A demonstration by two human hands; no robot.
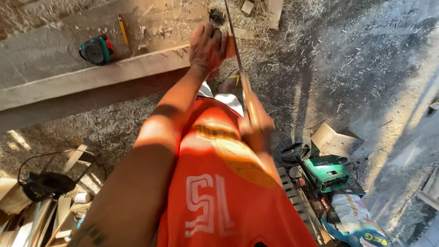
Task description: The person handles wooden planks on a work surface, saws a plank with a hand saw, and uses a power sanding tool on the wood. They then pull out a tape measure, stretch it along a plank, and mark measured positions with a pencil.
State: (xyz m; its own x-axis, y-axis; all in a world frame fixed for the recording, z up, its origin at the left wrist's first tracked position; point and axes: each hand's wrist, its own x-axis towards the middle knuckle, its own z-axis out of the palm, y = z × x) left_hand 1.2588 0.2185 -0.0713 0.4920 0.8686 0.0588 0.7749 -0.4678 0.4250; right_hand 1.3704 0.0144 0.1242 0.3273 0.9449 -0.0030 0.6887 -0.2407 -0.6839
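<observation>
— Where are your hands right now?

— My left hand (208,48) is flat on the end of the wooden plank (91,75), fingers curled over its edge, pressing it down. My right hand (256,126) is closed around the handle of the handsaw (238,68), close to my body, with the blade running up and away from me past the plank's end.

— Is the blade in the wood?

— It stands just beside my left hand, at the plank's end, but my hand hides the spot where steel meets wood, so I cannot tell how deep the cut runs. I'd judge the sawing is under way rather than finished: no offcut has dropped that I can see, and the end under my palm looks whole.

— What about marking out?

— The tape measure (96,49) and the pencil (122,27) lie on the plank well to the left, set aside, so I'd say measuring is done. Sawdust and shavings cover the ground all around.

— Anything else near you?

— A green power tool (327,171) sits on the ground to my right, and a sandalled foot (231,82) shows beneath the saw.
</observation>
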